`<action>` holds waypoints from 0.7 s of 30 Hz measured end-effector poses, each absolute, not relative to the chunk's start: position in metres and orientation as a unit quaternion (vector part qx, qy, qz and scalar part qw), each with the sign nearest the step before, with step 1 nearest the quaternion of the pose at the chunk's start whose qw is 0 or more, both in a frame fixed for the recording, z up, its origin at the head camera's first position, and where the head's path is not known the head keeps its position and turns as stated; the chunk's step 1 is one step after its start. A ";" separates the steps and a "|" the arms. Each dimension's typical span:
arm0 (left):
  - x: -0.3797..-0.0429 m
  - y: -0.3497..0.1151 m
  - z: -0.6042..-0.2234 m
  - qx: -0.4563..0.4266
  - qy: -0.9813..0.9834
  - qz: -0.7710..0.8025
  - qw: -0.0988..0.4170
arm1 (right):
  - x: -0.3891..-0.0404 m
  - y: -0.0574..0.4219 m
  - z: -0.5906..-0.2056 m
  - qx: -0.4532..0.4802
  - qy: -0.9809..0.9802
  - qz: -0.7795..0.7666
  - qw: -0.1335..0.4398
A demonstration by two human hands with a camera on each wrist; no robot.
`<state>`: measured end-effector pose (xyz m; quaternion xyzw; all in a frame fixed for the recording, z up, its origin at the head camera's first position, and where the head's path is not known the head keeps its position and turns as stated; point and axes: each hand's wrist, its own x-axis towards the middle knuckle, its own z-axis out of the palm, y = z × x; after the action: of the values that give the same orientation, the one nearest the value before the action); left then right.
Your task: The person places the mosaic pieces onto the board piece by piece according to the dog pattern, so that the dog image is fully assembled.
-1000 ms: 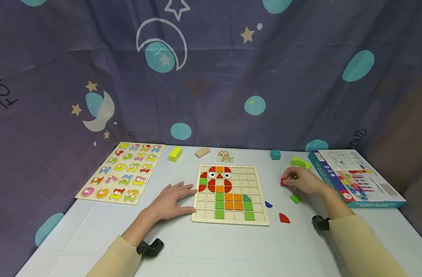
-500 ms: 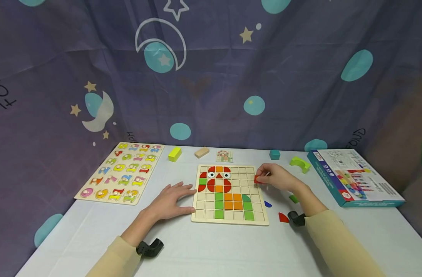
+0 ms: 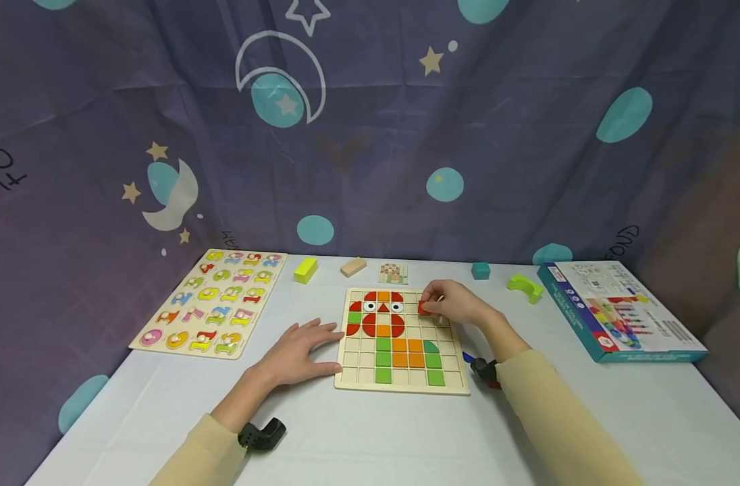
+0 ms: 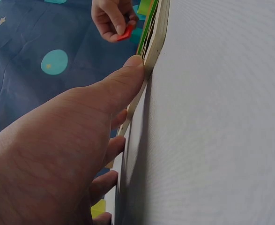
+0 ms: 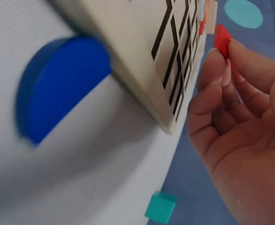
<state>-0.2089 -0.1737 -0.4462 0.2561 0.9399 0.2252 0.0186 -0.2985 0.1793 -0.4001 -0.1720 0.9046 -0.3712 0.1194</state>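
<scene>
In the head view a wooden grid board (image 3: 358, 385) holds red, orange and green tiles and two eye tiles, forming an animal-like picture. My right hand (image 3: 458, 302) is over the upper right of the board and pinches a small red tile (image 5: 220, 41) between thumb and fingertips. The tile's exact outline is partly hidden. With fingers extended, my left hand (image 3: 300, 352) rests beside the board, its thumb and fingertips touching the left edge. A blue curved piece (image 5: 64, 86) lies against the right edge of the board.
A number puzzle (image 3: 248, 347) lies at left. Along the back stand a yellow block (image 3: 306, 270), a plain wood block (image 3: 353, 266), a pattern card (image 3: 393, 273) and a teal cube (image 3: 481, 271). A green arch (image 3: 525, 288) and a box (image 3: 631, 310) are at right.
My right hand has carried the red tile leftward from the table on the right to above the board. The right forearm now covers the loose green piece. The left hand stays put.
</scene>
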 end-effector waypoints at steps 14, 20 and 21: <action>-0.209 -0.174 -0.446 0.260 0.939 0.224 0.020 | -0.313 0.154 -0.408 -0.158 0.926 -0.323 0.112; -0.209 -0.174 -0.445 0.261 0.938 0.226 0.019 | -0.313 0.150 -0.408 -0.169 0.934 -0.296 0.110; -0.209 -0.174 -0.445 0.262 0.938 0.227 0.019 | -0.313 0.149 -0.407 -0.171 0.935 -0.291 0.110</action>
<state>-0.2088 -0.1737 -0.4454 0.2617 0.9380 0.2268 0.0186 -0.3128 0.1488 -0.4071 -0.1710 0.9347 -0.2914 0.1104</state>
